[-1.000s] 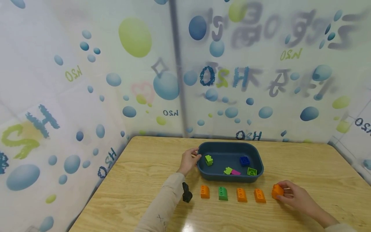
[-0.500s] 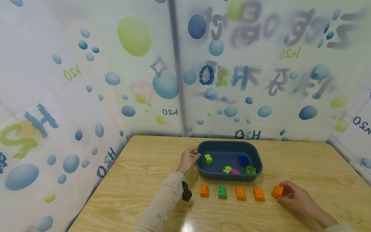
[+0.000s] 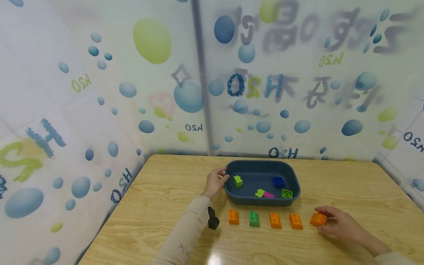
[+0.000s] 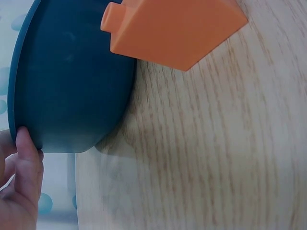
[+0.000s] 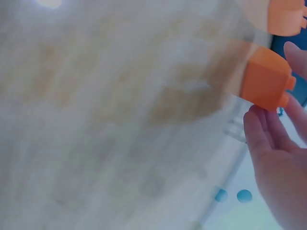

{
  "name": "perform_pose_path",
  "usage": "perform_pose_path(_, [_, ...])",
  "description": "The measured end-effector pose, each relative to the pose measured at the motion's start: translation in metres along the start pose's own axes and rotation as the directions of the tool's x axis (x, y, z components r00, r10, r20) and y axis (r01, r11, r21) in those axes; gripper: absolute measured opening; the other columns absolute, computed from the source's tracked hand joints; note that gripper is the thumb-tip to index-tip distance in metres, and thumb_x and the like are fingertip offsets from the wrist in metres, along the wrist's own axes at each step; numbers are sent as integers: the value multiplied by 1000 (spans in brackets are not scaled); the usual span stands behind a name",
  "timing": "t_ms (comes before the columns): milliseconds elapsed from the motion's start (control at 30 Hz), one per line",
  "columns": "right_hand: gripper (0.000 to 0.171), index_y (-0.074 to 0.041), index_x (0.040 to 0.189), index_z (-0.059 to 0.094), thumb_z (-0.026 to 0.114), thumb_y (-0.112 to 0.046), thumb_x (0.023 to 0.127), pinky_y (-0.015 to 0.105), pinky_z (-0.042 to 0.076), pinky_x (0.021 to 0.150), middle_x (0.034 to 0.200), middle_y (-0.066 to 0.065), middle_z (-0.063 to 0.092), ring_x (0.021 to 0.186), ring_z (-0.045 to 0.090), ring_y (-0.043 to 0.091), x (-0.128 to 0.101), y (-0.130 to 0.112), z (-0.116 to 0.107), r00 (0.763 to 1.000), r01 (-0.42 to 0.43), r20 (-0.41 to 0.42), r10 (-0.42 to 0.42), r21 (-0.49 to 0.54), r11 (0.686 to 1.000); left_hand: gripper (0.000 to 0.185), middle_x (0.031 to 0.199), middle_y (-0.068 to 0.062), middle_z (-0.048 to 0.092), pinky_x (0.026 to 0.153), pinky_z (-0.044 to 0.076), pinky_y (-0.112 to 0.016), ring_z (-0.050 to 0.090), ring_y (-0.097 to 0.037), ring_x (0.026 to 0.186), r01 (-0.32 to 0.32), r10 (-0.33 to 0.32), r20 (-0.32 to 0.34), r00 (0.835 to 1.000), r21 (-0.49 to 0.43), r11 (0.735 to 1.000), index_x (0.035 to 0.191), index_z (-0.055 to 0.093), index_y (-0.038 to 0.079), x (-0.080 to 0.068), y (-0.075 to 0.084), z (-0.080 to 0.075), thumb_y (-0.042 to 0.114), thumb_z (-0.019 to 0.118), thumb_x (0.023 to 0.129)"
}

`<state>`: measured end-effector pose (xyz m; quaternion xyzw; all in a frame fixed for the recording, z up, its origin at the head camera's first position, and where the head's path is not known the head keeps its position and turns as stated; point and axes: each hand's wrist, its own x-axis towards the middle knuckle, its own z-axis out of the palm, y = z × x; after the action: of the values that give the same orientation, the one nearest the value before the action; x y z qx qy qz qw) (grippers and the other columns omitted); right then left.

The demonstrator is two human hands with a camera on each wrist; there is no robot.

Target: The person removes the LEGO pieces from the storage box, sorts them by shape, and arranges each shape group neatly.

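Note:
At the left end of the dark blue plastic bin (image 3: 261, 201), my left hand (image 3: 214, 183) grips the rim; the left wrist view shows its fingers (image 4: 29, 165) against the outer wall. My right hand (image 3: 341, 225) holds an orange toy brick (image 3: 318, 219) between thumb and fingertips at the right end of a row. The brick is turned with its studs toward the palm. In that row lie more sloped bricks: an orange one (image 3: 233, 217), a green one (image 3: 254, 219), another orange one (image 3: 275, 221) and a further orange one (image 3: 296, 221).
Inside the bin are a lime brick (image 3: 237, 181), a blue brick (image 3: 278, 182), a lime-and-magenta piece (image 3: 265, 194) and an upturned green brick (image 3: 287, 194). A black object (image 3: 213, 218), partly behind the left sleeve, is on the wooden table (image 3: 159, 195). Printed curtains stand behind.
My right hand has turned the orange brick, so its studs now face right, and its fingers have spread wider around it. The left hand stays on the bin's rim.

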<state>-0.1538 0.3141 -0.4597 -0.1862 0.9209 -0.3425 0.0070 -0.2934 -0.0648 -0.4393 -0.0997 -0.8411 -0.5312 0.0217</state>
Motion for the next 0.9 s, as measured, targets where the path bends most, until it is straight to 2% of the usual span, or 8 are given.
perform_pose_path(67, [48, 10, 108, 54, 71, -19, 74, 17, 50, 66, 101, 24, 55, 84, 48, -7, 1, 1, -2, 999, 45, 6, -45, 23, 999, 34, 85, -12, 53, 50, 53, -42, 53, -14, 58, -1, 1, 2, 1000, -2, 1000, 118, 54, -3, 0, 0, 0, 5, 58, 85])
perform_pose_path(267, [35, 9, 101, 56, 69, -13, 76, 17, 51, 65, 95, 17, 57, 82, 48, -8, 1, 4, -5, 996, 72, 43, -76, 79, 994, 33, 84, -11, 53, 50, 53, -41, 53, -13, 56, 0, 0, 8, 1000, -3, 1000, 117, 55, -2, 0, -1, 0, 5, 58, 85])
perform_pose_path(367, [29, 9, 97, 58, 68, -8, 76, 19, 51, 63, 92, 13, 57, 81, 48, -7, 0, 4, -4, 994, 96, 33, -100, 97, 991, 33, 84, -11, 53, 50, 53, -42, 52, -13, 56, -1, 1, 7, 1000, -7, 1000, 117, 55, -2, 0, -2, 0, 5, 58, 85])
perform_pose_path(467, [26, 7, 93, 59, 69, -8, 75, 19, 51, 60, 89, 8, 58, 79, 49, -6, 0, 3, -3, 993, 121, -11, -120, 61, 991, 33, 84, -12, 53, 51, 53, -42, 52, -13, 57, 0, 0, 5, 1000, -12, 1000, 117, 55, -3, 0, -2, 0, 5, 58, 85])
perform_pose_path(633, [24, 1, 88, 61, 73, -13, 72, 20, 49, 55, 82, 3, 59, 70, 50, -5, -1, 1, 2, 995, 73, -69, -76, -36, 997, 34, 85, -12, 53, 50, 53, -40, 54, -14, 59, -8, 8, 6, 1000, 2, 1000, 118, 54, -3, -1, -2, 0, 5, 58, 85])
perform_pose_path(800, [27, 1, 89, 60, 72, -18, 73, 21, 49, 55, 85, 7, 59, 67, 50, -1, 1, 1, 4, 999, -12, -42, 9, -50, 999, 35, 87, -12, 54, 50, 53, -40, 55, -14, 60, -4, 4, 11, 1000, 18, 1000, 119, 53, -2, 0, -2, 1, 7, 57, 86])
perform_pose_path(900, [29, 2, 91, 60, 71, -18, 74, 21, 49, 56, 87, 9, 59, 67, 50, -1, 2, 2, 3, 1000, -21, -15, 20, -41, 999, 35, 87, -12, 54, 51, 53, -40, 55, -14, 59, 3, -3, 9, 1000, 17, 1000, 119, 53, -2, 0, -2, 1, 7, 57, 86])
